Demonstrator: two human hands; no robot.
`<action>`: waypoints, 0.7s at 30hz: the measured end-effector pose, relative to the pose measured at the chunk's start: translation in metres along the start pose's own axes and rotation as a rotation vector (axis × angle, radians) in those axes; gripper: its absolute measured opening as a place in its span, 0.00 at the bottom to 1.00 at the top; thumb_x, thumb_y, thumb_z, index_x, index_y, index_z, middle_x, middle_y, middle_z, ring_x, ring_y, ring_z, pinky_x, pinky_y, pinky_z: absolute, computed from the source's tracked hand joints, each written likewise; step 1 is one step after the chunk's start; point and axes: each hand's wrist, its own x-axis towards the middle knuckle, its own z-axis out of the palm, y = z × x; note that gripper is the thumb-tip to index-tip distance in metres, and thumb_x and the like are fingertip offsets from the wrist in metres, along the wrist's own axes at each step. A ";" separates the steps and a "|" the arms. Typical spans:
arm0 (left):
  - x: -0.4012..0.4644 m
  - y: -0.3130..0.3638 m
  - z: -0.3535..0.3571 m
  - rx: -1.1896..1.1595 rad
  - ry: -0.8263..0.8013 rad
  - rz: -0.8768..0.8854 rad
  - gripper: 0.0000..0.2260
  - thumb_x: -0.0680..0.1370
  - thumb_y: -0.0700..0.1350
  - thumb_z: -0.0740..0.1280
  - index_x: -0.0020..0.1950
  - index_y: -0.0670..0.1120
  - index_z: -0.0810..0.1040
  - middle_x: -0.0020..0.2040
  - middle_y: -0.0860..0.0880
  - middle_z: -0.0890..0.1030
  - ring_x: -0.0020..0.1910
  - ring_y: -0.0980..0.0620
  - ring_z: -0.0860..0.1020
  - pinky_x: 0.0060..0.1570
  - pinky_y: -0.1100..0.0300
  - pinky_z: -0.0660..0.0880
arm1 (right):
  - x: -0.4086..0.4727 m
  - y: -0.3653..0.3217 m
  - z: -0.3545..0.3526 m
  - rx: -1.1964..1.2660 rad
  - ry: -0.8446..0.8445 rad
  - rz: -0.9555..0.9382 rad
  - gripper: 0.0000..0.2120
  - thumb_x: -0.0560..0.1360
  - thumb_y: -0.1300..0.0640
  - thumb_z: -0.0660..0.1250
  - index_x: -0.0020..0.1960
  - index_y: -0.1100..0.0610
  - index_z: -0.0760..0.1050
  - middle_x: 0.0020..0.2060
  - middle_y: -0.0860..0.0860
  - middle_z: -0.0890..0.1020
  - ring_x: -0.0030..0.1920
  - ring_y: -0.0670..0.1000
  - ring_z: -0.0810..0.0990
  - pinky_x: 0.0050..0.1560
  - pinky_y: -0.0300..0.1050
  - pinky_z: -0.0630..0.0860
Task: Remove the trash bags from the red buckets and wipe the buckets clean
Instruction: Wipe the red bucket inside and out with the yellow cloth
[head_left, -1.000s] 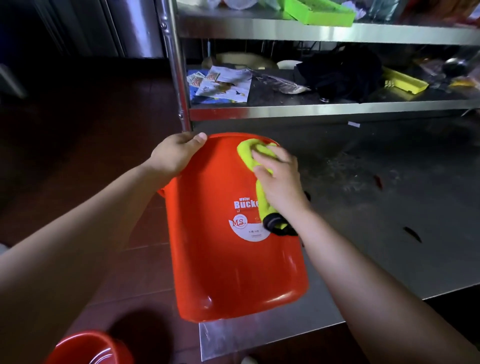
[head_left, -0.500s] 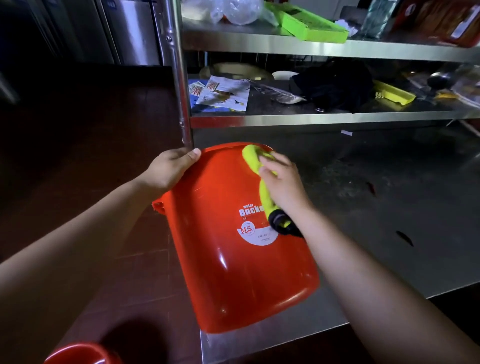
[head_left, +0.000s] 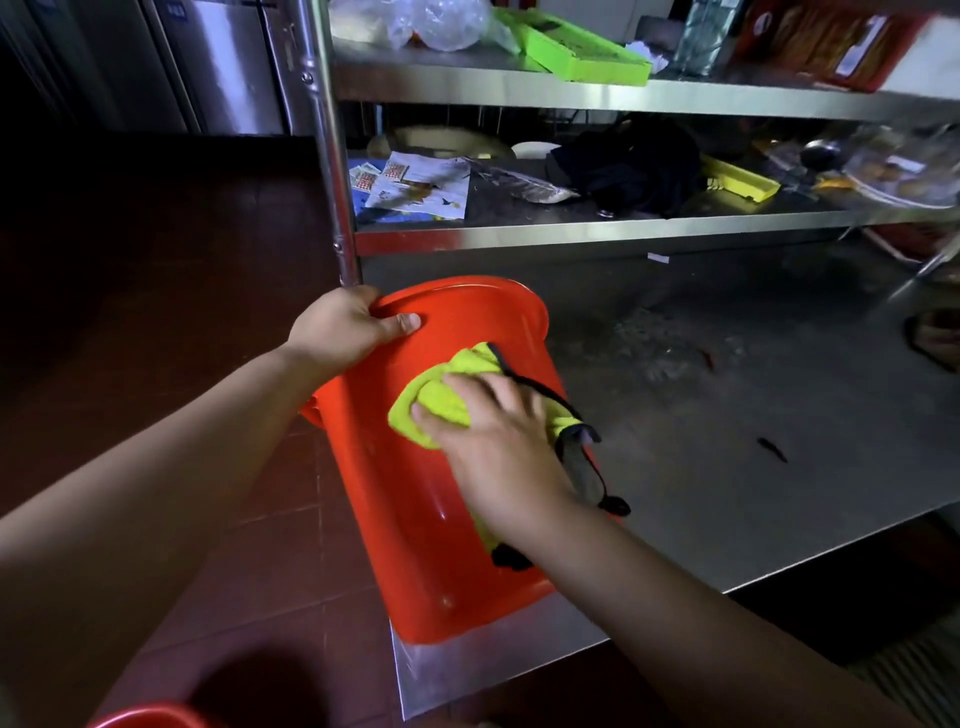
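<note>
Two hands are working on one red bucket (head_left: 415, 519) in the head view, the only view here: it is lying tilted on its side at the corner of the steel table (head_left: 727, 493), its base overhanging the table's near edge. The left hand (head_left: 343, 327) is clamping the rim, thumb on the outer wall, while the right hand (head_left: 498, 441) is pressing a yellow-green cloth (head_left: 441, 400) flat against the bucket's side. No trash bag is showing on it, though the mouth is facing away, so the inside probably cannot be judged. A second red bucket (head_left: 150, 717) is peeking in at the bottom edge over the tiled floor (head_left: 156, 312). Pressing hard so near the edge is risking the bucket rolling or sliding off, and the cloth's dangling black trim (head_left: 587, 467) could be snagging.
</note>
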 end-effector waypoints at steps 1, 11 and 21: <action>0.001 0.001 0.000 0.002 -0.005 0.002 0.22 0.69 0.63 0.70 0.48 0.45 0.79 0.45 0.46 0.82 0.45 0.47 0.80 0.50 0.50 0.76 | -0.004 -0.002 0.000 -0.025 -0.017 -0.053 0.24 0.66 0.57 0.67 0.60 0.43 0.75 0.61 0.52 0.75 0.59 0.58 0.71 0.49 0.57 0.70; -0.016 -0.008 -0.001 -0.038 0.059 -0.041 0.31 0.63 0.72 0.63 0.50 0.48 0.79 0.44 0.50 0.83 0.45 0.50 0.80 0.50 0.49 0.77 | -0.021 0.079 -0.002 0.742 0.050 0.634 0.16 0.79 0.59 0.61 0.66 0.57 0.74 0.66 0.53 0.72 0.66 0.50 0.69 0.59 0.28 0.62; -0.016 -0.007 0.002 -0.001 0.081 -0.051 0.24 0.69 0.66 0.67 0.50 0.46 0.78 0.46 0.48 0.82 0.46 0.47 0.79 0.52 0.49 0.76 | -0.049 0.032 -0.010 0.088 -0.013 0.514 0.21 0.76 0.57 0.57 0.68 0.48 0.69 0.65 0.55 0.71 0.61 0.60 0.68 0.57 0.58 0.71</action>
